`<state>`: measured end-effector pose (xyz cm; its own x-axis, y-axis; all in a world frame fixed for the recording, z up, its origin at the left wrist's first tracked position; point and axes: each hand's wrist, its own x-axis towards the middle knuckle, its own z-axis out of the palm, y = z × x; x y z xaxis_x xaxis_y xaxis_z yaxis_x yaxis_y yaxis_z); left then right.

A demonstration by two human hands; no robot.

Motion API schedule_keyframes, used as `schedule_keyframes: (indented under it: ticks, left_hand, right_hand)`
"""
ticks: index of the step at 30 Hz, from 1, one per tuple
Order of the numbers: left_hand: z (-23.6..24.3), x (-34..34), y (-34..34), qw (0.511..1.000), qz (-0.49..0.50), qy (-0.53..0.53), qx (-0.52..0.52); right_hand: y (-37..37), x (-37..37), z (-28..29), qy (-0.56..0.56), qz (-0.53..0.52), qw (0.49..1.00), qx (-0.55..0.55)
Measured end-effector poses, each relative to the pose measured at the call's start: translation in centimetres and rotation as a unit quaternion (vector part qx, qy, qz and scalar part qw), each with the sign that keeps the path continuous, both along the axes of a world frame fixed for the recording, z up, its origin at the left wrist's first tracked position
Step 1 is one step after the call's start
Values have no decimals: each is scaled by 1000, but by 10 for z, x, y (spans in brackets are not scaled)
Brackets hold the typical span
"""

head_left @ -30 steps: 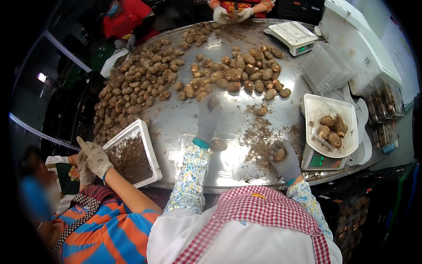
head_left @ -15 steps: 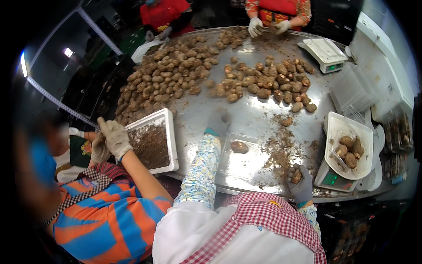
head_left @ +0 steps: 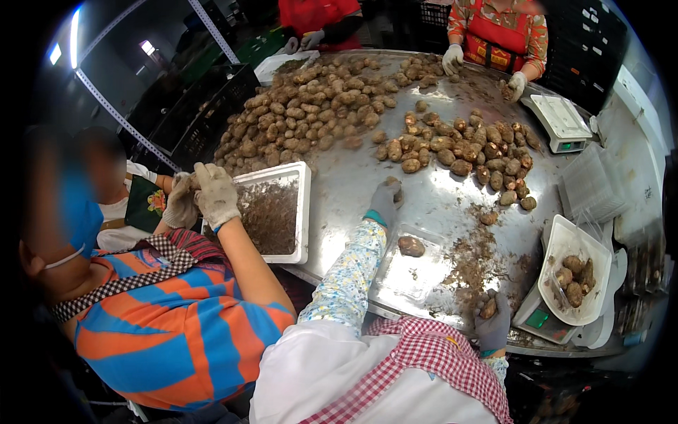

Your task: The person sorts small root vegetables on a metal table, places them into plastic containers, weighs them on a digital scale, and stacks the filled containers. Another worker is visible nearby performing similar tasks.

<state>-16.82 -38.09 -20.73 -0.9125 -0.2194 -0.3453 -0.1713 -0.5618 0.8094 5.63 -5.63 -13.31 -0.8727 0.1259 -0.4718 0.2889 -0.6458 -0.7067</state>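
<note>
My right hand (head_left: 492, 319), in a grey glove, is closed around a small brown taro (head_left: 488, 308) near the table's front edge. Over the metal table, my left hand (head_left: 385, 201) reaches forward in a grey glove with its fingers curled. Something brownish shows at its fingertips, too unclear to name. Between my hands lies a clear plastic tray (head_left: 395, 283) with a single taro (head_left: 411, 246) in it. Beyond my left hand is a group of trimmed taros (head_left: 459, 167), some with pale cut ends.
A large taro heap (head_left: 296, 116) covers the far left. Soil crumbs (head_left: 477, 261) litter the table. At right, a white basin (head_left: 599, 297) with several taros sits on a scale (head_left: 538, 319), near stacked clear trays (head_left: 592, 180). A co-worker's gloved hands (head_left: 215, 192) are beside a white soil-filled box (head_left: 302, 212).
The whole view has shifted, moving the scene rightward and slightly down. My left hand stays forward of the clear tray, its fingers now curled. My right hand still holds a taro. Across the table, a co-worker's hands have spread apart.
</note>
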Motion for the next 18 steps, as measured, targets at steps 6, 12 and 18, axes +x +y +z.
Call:
schedule_keyframes:
  ticks: [6,12,18]
  left_hand:
    - [-9,-10,0,999,13,-33,3]
    - [-7,-8,3,999,23,-29,26]
    - [-16,-6,-3,998,31,-13,59]
  right_hand:
    - [-6,10,19,-32,26,999,14]
    - [11,24,5,41,61,990,120]
    - [20,35,-2,60,79,979,177]
